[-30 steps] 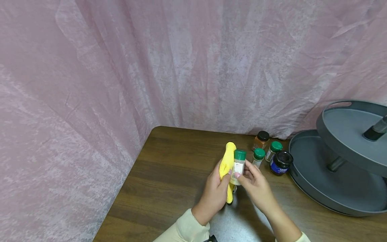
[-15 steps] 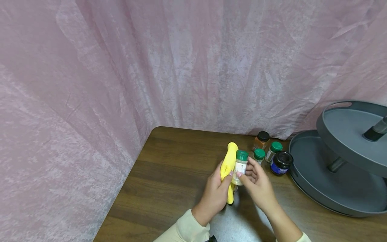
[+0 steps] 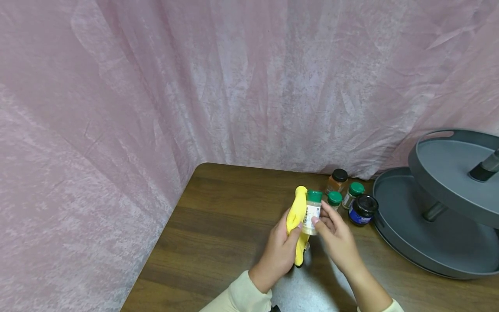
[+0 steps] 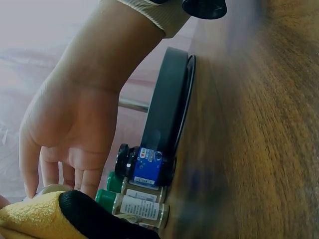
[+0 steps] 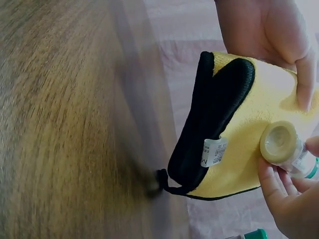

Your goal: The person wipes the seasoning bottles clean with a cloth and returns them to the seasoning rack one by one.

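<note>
My left hand [image 3: 277,249] grips a folded yellow cloth [image 3: 297,212] with black edging, its thumb lying over the front. My right hand [image 3: 338,242] holds a clear spice jar [image 3: 312,216] with a green lid and a white label, thumb on the label side. The jar is upright, its left side against the cloth, above the table. From the right wrist view, the jar's round base [image 5: 279,142] shows against the yellow face of the cloth, and a white tag [image 5: 214,152] hangs from the black edge. In the left wrist view the cloth hides most of the jar.
Behind the right hand stand two green-lidded spice jars [image 3: 352,196], a black-lidded orange-brown jar [image 3: 336,182] and a dark jar with a blue label [image 3: 362,211]. A grey two-tier round tray [image 3: 393,236] fills the right side. A pink curtain [image 3: 249,86] hangs behind the wooden table [image 3: 218,208].
Both hands, with the cloth and the spice jar, have shifted slightly to the right. The jar has turned, so more dark print on its label faces the head camera.
</note>
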A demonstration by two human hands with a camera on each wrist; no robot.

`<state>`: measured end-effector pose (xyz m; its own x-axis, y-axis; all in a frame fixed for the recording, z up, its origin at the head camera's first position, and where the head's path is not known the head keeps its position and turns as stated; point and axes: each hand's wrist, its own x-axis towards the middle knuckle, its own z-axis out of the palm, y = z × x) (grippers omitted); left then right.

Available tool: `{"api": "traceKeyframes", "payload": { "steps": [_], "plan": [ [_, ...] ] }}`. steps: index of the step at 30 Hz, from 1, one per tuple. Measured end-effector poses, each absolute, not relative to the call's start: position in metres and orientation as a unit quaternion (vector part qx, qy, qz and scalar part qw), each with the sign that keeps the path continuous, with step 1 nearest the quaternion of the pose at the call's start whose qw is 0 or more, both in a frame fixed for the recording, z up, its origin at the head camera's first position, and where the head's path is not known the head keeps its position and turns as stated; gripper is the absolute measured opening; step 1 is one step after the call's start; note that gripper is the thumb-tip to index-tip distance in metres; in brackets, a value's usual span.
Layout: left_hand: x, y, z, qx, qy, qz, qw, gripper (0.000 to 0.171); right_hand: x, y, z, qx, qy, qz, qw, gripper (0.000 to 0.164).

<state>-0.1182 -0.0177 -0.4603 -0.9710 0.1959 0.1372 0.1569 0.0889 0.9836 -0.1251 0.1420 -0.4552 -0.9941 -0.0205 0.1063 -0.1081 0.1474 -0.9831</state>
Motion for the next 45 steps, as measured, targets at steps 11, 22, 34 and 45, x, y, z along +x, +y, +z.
{"api": "traceKeyframes", "payload": {
  "steps": [11,22,34,45],
  "plan": [
    [-0.122,-0.021,-0.459,0.088,0.746,0.66,0.007,0.044,-0.128,0.137,-0.462,0.078,-0.778,0.623,-0.013,0.055],
    [-0.124,-0.021,-0.457,0.055,0.715,0.697,0.02,0.035,-0.129,0.14,-0.463,0.073,-0.783,0.617,0.001,0.052],
    [-0.13,-0.022,-0.459,-0.003,0.629,0.775,0.058,0.039,-0.129,0.144,-0.458,0.06,-0.754,0.654,0.019,0.055],
    [-0.133,-0.02,-0.46,-0.026,0.596,0.798,0.081,0.041,-0.125,0.143,-0.456,0.092,-0.691,0.709,0.113,0.047]
  ]
}}
